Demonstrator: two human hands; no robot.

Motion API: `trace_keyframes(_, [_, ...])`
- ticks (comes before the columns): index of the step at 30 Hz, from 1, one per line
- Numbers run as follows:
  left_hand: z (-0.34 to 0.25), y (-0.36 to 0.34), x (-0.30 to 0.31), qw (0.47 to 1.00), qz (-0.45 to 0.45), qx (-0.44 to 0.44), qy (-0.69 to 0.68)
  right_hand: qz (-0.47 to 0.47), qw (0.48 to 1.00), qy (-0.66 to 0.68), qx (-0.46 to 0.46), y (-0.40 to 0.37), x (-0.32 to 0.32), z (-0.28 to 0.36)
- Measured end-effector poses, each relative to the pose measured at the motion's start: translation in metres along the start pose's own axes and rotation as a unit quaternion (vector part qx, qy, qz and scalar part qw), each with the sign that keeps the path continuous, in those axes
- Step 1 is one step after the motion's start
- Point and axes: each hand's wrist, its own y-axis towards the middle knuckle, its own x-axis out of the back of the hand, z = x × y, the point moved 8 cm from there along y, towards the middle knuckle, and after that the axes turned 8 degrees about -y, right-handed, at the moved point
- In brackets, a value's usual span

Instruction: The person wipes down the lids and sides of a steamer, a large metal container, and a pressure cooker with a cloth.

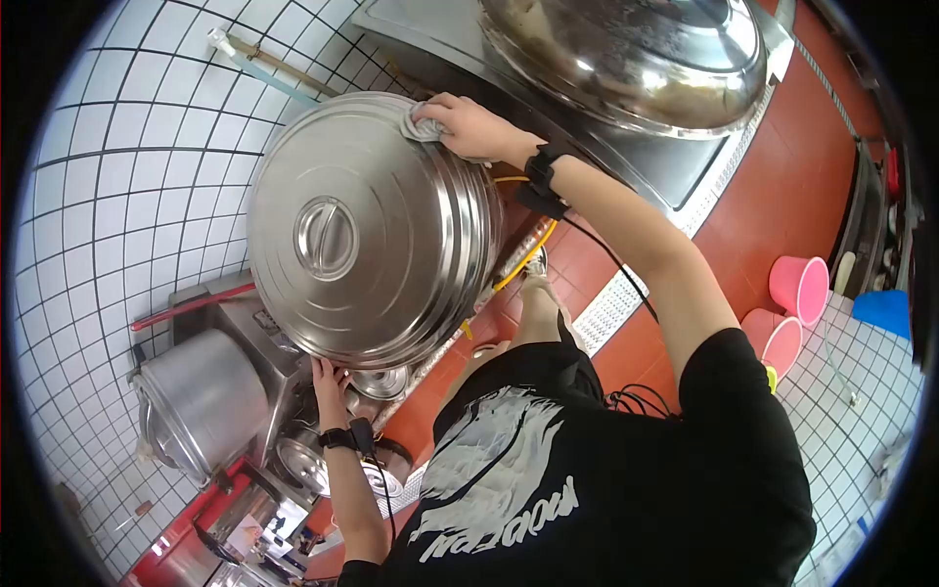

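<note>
A big round steel lid [391,245] with a recessed handle [327,238] fills the centre left, ringed metal edges showing along its right side. My right hand [468,127] presses a bunched grey-white cloth [423,124] onto the lid's upper rim, fingers curled over it. At the lid's lower edge, my left hand [330,382] grips the rim with its fingers, partly hidden beneath it. Both wrists carry black straps with small devices and cables.
A large domed steel lid [626,59] sits on the counter at the top. An aluminium pot [202,396] stands lower left, below a red stick [196,305]. Pink buckets [799,290] are on the right. A yellow hose [528,256] runs beside the lid, and white tiles line the wall.
</note>
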Motion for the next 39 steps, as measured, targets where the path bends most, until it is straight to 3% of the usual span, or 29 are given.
trace_keyframes(7, [0.006,-0.002,0.005,0.999,-0.025,-0.037,-0.012,-0.190,0.976,-0.030,-0.101,-0.105,-0.017,0.038])
trace_keyframes(10, [0.029,-0.008,0.011,0.997,0.060,-0.036,-0.040,-0.209,0.965,-0.073,-0.139,-0.153,-0.037,0.080])
trace_keyframes(13, [0.069,-0.045,0.028,0.989,0.124,-0.070,0.029,-0.223,0.957,-0.129,-0.136,-0.191,-0.069,0.143])
trace_keyframes(14, [0.107,-0.038,0.048,0.982,0.155,-0.093,0.053,-0.233,0.950,-0.154,-0.136,-0.203,-0.081,0.165])
trace_keyframes(15, [0.138,-0.044,0.065,0.988,0.113,-0.106,0.028,-0.225,0.954,-0.156,-0.119,-0.214,-0.100,0.184])
trace_keyframes(17, [0.220,-0.061,0.106,0.994,0.099,-0.039,-0.019,-0.196,0.944,-0.257,-0.068,-0.228,-0.138,0.226])
trace_keyframes(19, [0.302,-0.074,0.160,0.980,0.080,-0.089,0.156,-0.191,0.940,-0.282,0.010,-0.238,-0.173,0.278])
trace_keyframes(21, [0.341,-0.109,0.192,0.984,0.068,-0.098,0.134,-0.163,0.946,-0.278,0.030,-0.238,-0.198,0.304])
trace_keyframes(23, [0.441,-0.154,0.240,0.998,0.013,0.023,-0.057,-0.087,0.940,-0.309,0.116,-0.223,-0.249,0.324])
trace_keyframes(25, [0.471,-0.182,0.265,0.995,-0.035,0.068,-0.057,-0.048,0.932,-0.333,0.136,-0.210,-0.266,0.340])
trace_keyframes(27, [0.498,-0.186,0.272,0.993,-0.037,0.054,-0.100,0.018,0.921,-0.369,0.122,-0.189,-0.286,0.354])
trace_keyframes(29, [0.498,-0.181,0.287,0.988,-0.081,0.043,-0.121,0.054,0.910,-0.389,0.131,-0.180,-0.295,0.365])
trace_keyframes(31, [0.475,-0.178,0.279,0.984,-0.035,-0.010,-0.175,0.052,0.916,-0.369,0.150,-0.176,-0.303,0.361])
trace_keyframes(32, [0.455,-0.178,0.276,0.988,-0.050,0.015,-0.147,0.077,0.909,-0.392,0.121,-0.174,-0.303,0.361])
trace_keyframes(39, [0.341,-0.148,0.288,0.993,-0.053,-0.064,-0.084,-0.029,0.900,-0.415,0.130,-0.171,-0.317,0.364])
